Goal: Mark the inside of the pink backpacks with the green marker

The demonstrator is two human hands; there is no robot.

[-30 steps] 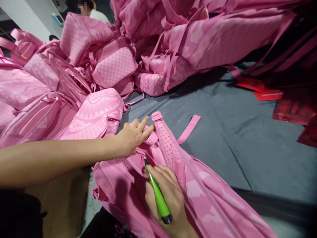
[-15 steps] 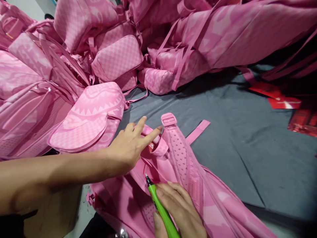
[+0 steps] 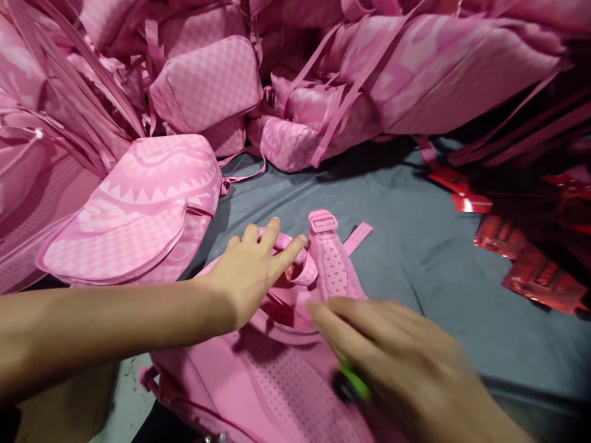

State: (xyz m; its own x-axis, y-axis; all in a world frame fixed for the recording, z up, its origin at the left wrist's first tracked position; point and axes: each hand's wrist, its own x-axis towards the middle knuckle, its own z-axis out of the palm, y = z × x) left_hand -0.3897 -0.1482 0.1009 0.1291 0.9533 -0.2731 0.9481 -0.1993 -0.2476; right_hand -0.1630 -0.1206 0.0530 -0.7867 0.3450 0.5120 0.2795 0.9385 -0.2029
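Observation:
A pink backpack (image 3: 295, 381) lies in front of me with its dotted mesh back panel up and its top opening gaping. My left hand (image 3: 258, 264) rests on the top edge by the carry handle (image 3: 308, 271), fingers spread. Blurred by motion, my right hand (image 3: 392, 351) is over the right side of the opening, its fingertips at a pale pink edge. Under its palm shows part of a green pen-shaped tool (image 3: 355, 381); its tip is hidden. A padded shoulder strap (image 3: 333, 264) with a plastic buckle (image 3: 322, 221) points away from me.
Pink backpacks are heaped along the back, among them a checkered one (image 3: 212, 80). A flat shark-mouth bag (image 3: 157, 184) lies left of my hand. Red shiny packets (image 3: 545, 277) lie at the right on the grey cloth-covered table (image 3: 392, 203).
My right hand has moved up and right and turned over, so the tool's tip no longer shows. My left hand stays by the handle. The view has shifted right.

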